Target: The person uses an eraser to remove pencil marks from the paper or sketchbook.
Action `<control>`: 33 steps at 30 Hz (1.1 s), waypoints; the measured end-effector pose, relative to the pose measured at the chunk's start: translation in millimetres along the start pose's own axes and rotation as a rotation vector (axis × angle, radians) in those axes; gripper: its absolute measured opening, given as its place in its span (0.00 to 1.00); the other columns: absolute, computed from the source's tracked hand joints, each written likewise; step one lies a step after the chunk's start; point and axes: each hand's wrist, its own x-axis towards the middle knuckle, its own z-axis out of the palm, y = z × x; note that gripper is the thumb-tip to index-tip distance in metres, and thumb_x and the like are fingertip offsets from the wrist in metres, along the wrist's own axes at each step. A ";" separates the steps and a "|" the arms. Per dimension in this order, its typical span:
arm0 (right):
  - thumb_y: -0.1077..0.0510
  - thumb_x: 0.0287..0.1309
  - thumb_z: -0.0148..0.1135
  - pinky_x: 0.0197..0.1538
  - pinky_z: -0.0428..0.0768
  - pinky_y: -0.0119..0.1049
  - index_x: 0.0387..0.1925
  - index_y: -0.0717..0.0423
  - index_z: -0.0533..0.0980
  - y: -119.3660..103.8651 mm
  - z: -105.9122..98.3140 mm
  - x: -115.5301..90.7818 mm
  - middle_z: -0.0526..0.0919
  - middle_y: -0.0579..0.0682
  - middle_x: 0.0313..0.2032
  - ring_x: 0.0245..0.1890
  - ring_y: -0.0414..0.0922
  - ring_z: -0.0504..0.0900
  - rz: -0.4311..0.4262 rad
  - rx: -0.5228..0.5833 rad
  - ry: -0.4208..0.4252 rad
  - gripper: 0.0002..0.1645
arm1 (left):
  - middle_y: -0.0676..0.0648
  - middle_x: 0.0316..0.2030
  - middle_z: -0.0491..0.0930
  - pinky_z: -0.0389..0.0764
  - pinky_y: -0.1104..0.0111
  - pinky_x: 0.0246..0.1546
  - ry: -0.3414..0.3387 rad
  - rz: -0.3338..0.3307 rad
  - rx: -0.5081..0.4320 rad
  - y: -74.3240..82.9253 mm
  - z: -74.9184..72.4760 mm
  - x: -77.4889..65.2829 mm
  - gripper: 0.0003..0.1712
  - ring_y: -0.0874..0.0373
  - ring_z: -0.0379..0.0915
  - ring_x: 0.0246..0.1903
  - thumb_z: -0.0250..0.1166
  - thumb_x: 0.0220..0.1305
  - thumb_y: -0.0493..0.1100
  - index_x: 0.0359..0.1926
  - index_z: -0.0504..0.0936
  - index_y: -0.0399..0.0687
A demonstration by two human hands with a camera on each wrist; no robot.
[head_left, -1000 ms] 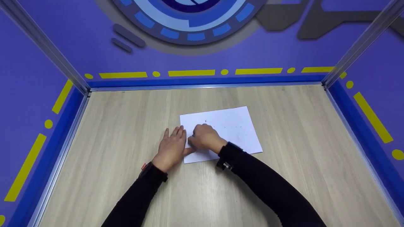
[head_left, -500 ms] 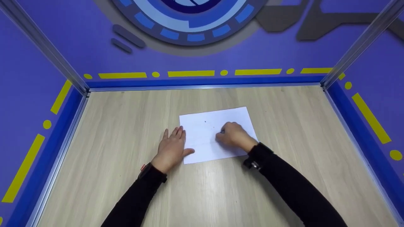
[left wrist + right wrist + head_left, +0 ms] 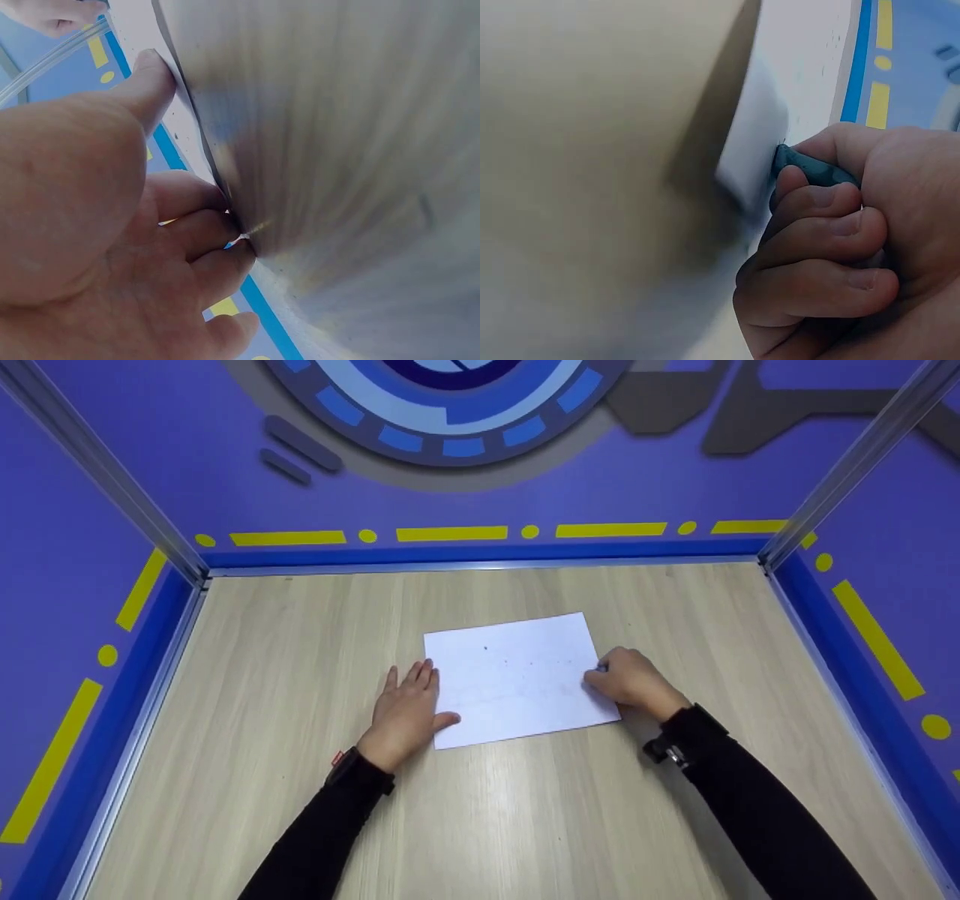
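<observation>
A white sheet of paper (image 3: 517, 705) lies on the table, with several small dark specks across its upper part. My left hand (image 3: 403, 718) rests flat at the sheet's left edge, its thumb on the paper and its fingers extended. At the opposite edge, my right hand (image 3: 636, 681) curls around a dark teal lump (image 3: 817, 169) that looks soft, like putty. Thumb and forefinger pinch its tip against the paper's surface or just over it; which one is hard to tell. Most of the lump is hidden inside the fist.
The light wood tabletop (image 3: 495, 817) extends around the sheet on all sides. Purple-blue panels with yellow marks, such as the back wall (image 3: 450, 510), close off the back, left and right. Metal strips run along the table's edges.
My right hand has slid from the left part of the sheet across to its right edge, still gripping the teal lump. My left hand has stayed in place.
</observation>
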 end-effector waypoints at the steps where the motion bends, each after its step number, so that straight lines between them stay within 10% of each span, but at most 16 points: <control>1: 0.50 0.65 0.62 0.25 0.63 0.34 0.14 0.47 0.60 2.7 -1.1 -0.6 0.59 0.41 0.16 0.18 0.41 0.62 0.000 0.000 0.002 0.28 | 0.34 0.87 0.55 0.47 0.39 0.89 0.000 0.000 -0.001 -0.2 0.7 0.0 0.56 0.40 0.50 0.89 0.62 0.77 0.70 0.85 0.60 0.33; 14: 0.48 0.70 0.59 0.31 0.68 0.38 0.22 0.53 0.69 -13.5 1.8 -7.2 0.69 0.49 0.25 0.27 0.47 0.71 -0.008 -0.010 0.009 0.21 | 0.34 0.88 0.54 0.46 0.39 0.90 -0.004 0.007 -0.008 1.4 0.2 0.0 0.56 0.40 0.49 0.89 0.62 0.78 0.69 0.86 0.59 0.33; 33: 0.48 0.69 0.65 0.37 0.76 0.42 0.19 0.49 0.76 -172.3 86.8 14.9 0.79 0.47 0.24 0.30 0.48 0.77 -0.269 -0.086 -0.144 0.22 | 0.32 0.85 0.62 0.54 0.37 0.87 0.053 0.028 0.014 1.0 0.8 1.6 0.54 0.38 0.58 0.86 0.67 0.75 0.68 0.82 0.66 0.31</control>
